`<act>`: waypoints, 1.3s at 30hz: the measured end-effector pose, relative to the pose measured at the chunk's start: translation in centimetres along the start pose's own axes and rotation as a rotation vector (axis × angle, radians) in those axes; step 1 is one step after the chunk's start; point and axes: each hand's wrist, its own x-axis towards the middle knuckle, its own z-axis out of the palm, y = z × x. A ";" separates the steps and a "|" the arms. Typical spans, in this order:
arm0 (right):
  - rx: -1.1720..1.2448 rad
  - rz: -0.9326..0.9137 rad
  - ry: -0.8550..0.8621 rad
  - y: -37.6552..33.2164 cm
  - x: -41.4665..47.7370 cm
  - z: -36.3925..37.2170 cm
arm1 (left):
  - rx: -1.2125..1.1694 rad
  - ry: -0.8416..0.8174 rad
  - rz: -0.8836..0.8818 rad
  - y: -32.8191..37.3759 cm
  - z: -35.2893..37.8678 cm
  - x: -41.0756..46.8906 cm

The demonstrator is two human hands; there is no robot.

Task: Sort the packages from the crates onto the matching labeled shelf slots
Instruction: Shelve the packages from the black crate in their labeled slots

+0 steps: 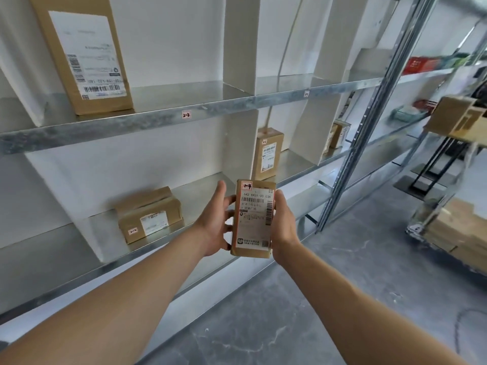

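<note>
Risks misfiling under the 2-2 label [186, 115] at 11 o'clock, clasping in left hand [214, 225] the box [254, 219], tagged seemingly 1-4 and in mid-air, not yet shelved, with right hand [283, 227] curled round its 3 o'clock edge.

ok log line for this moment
held: package | left hand: grips its left edge | right hand: grips its right edge | placed: not yet

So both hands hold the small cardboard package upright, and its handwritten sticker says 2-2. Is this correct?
Not quite. The head view shows the sticker on the package reads 1-4; 2-2 is the shelf tag above. The left hand and right hand do hold it upright.
</note>
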 end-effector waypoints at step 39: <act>0.158 -0.099 0.331 -8.2 19.0 -15.3 | 0.097 -0.312 0.015 10.1 17.5 20.6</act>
